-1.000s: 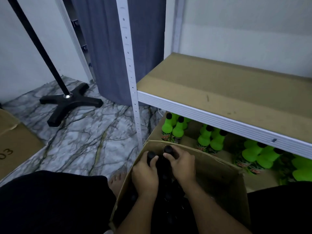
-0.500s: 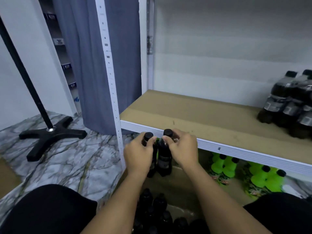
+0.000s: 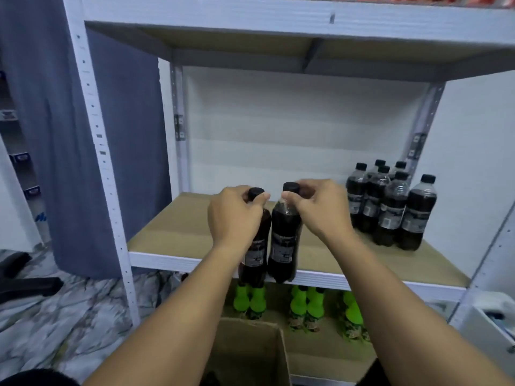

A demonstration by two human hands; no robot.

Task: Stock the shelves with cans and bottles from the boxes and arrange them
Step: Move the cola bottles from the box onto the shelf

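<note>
My left hand [image 3: 234, 218] grips a dark cola bottle [image 3: 255, 257] by its neck and black cap. My right hand [image 3: 315, 210] grips a second dark bottle [image 3: 284, 243] the same way. Both bottles hang upright side by side, in front of the middle shelf's white front rail [image 3: 172, 261], their bases below the rail. Several matching dark bottles [image 3: 390, 207] stand grouped at the right of that brown shelf board [image 3: 178, 224]. The open cardboard box [image 3: 250, 355] sits below my arms, its contents mostly hidden.
Green bottles [image 3: 306, 302] stand in rows on the lowest shelf. A white shelf upright [image 3: 103, 174] runs down the left, with a grey curtain [image 3: 55, 135] behind it. Marble-patterned floor [image 3: 69, 316] and a black stand foot [image 3: 25, 282] lie at left. Red items line the top shelf.
Both hands lifted the two bottles out of the box and up to the middle shelf's height. The view rose with them, bringing in the upper shelf and the bottle group at right.
</note>
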